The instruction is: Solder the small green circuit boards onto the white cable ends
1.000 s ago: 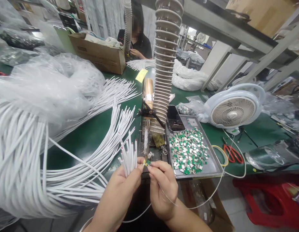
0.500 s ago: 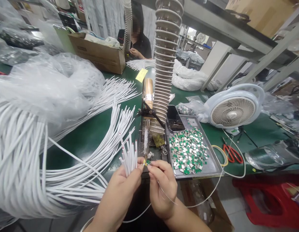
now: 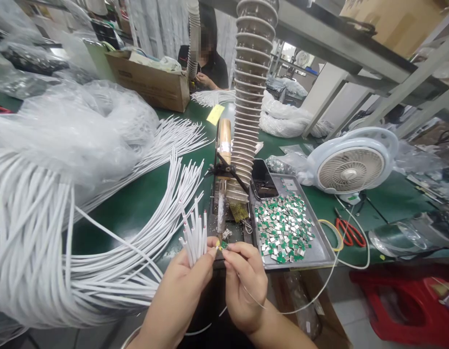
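As the left grip (image 3: 177,291) clutches white cables (image 3: 193,237), the right grip (image 3: 244,286) pinches a green chip (image 3: 223,245) just beside their tips.

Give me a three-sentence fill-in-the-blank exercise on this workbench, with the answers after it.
The left hand grips a bundle of white ____.
The right hand pinches a small ____ and silver piece.
The scissors to the right of the metal tray have ____ handles.

cables; green; red
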Demonstrator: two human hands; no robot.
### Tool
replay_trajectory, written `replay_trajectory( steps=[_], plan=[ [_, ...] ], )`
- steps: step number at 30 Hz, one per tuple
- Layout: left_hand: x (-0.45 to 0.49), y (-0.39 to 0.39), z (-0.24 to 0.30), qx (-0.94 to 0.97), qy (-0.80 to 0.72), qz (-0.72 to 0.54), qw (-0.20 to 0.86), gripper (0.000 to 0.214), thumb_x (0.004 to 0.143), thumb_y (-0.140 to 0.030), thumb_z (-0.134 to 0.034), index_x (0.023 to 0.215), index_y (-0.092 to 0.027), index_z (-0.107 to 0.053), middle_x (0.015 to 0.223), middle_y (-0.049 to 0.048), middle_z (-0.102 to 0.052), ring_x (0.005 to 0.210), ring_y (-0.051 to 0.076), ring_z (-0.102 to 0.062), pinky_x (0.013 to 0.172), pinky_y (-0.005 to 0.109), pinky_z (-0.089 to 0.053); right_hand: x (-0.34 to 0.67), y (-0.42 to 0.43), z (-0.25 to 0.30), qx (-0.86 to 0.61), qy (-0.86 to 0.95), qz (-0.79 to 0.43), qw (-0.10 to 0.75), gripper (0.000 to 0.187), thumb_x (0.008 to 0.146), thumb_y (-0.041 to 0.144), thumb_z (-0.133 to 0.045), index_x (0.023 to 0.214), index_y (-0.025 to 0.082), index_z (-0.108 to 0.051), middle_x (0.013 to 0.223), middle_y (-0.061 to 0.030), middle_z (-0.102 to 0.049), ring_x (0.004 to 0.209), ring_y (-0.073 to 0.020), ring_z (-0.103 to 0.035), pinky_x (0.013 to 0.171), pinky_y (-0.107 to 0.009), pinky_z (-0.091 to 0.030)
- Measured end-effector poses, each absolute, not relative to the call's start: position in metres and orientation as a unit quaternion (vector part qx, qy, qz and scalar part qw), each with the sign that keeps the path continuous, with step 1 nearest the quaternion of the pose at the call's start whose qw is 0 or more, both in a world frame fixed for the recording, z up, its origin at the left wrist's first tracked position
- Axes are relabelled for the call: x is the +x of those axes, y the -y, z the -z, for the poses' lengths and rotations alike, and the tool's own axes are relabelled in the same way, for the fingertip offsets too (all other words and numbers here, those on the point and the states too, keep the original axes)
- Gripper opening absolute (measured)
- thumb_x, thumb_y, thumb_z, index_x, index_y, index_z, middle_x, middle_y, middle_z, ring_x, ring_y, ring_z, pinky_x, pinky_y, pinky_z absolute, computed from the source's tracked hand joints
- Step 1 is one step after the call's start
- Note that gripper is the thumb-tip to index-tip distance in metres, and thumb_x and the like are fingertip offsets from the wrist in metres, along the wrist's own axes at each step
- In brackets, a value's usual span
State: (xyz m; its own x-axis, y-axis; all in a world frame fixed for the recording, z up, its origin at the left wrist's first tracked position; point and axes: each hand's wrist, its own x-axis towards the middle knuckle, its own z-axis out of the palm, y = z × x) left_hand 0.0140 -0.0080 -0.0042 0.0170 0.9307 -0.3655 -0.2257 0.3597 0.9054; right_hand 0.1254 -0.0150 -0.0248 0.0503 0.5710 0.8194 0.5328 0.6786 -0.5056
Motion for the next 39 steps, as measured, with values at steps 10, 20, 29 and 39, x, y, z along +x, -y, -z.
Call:
replay_trajectory(
  steps=[10,20,29,39],
  plan=[
    [0.0153,0.009,0.0035,0.319,-0.537,-0.452,0.637,0.025,0.073,-0.037,-0.065,0.087,-0.017,-0.061,0.044,-0.0125,-0.03,0.042,0.007,-0.024,0.042,0.018,-0.02,0.1318,0.0199,0.0262,-0.398,0.691,-0.077,0.598,0.028,0.089,0.007,-0.042,0.109,0.018,-0.058,0.091,-0.0091,-0.064,0.085,-0.0175,-0.065,0.071,-0.032,-0.06],
    [0.0128,0.0089,0.0049,0.336,-0.531,-0.443,0.639,0.024,0.076,-0.04,-0.061,0.083,-0.018,-0.057,0.044,-0.0124,-0.029,0.044,0.007,-0.021,0.043,0.02,-0.019,0.1321,0.0214,0.0258,-0.403,0.693,-0.086,0.591,0.029,0.088,0.005,-0.042,0.108,0.018,-0.059,0.095,-0.0096,-0.062,0.09,-0.0173,-0.064,0.075,-0.032,-0.059],
    [0.0126,0.0056,0.0016,0.341,-0.529,-0.441,0.64,0.024,0.078,-0.04,-0.059,0.085,-0.017,-0.056,0.045,-0.0124,-0.03,0.045,0.008,-0.022,0.043,0.019,-0.019,0.1303,0.0196,0.0253,-0.411,0.695,-0.071,0.586,0.03,0.089,0.006,-0.042,0.11,0.02,-0.059,0.098,-0.0095,-0.061,0.092,-0.0182,-0.065,0.077,-0.033,-0.059],
    [0.0147,0.0044,-0.0022,0.331,-0.528,-0.454,0.637,0.029,0.074,-0.037,-0.063,0.092,-0.015,-0.063,0.043,-0.0118,-0.031,0.043,0.007,-0.023,0.041,0.019,-0.021,0.1305,0.0205,0.0264,-0.409,0.691,-0.07,0.592,0.03,0.089,0.006,-0.043,0.11,0.019,-0.059,0.099,-0.0096,-0.061,0.093,-0.0182,-0.064,0.078,-0.033,-0.058]
  ],
)
